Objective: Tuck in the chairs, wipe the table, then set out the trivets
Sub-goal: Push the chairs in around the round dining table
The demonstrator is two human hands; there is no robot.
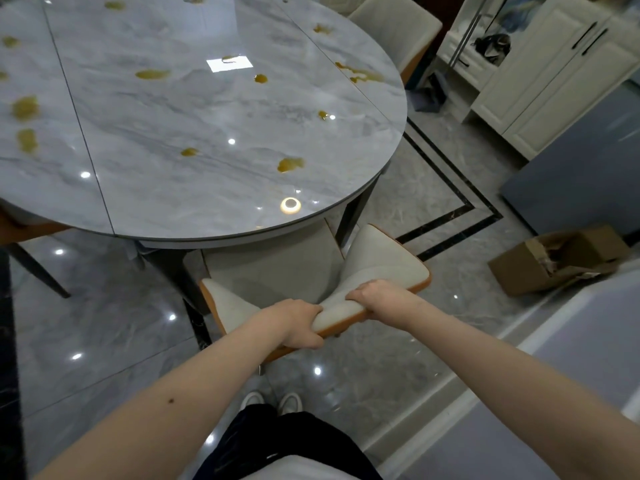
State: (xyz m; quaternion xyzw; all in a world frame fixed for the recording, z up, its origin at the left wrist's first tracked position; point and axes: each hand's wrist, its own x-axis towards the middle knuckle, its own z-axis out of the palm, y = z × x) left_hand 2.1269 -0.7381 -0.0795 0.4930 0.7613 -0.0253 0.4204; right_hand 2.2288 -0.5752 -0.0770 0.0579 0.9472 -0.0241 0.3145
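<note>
Gripping the chair (374, 265) backrest top, left hand (294, 322) and right hand (375, 296) both curl round it, looks like to shove its seat further under the table (207, 188). I count 3 chairs, roughly 15 yellow spills (290, 164), 0 trivets showing.

Cream chair (277, 268) partly under stained marble table (214, 126)
</note>
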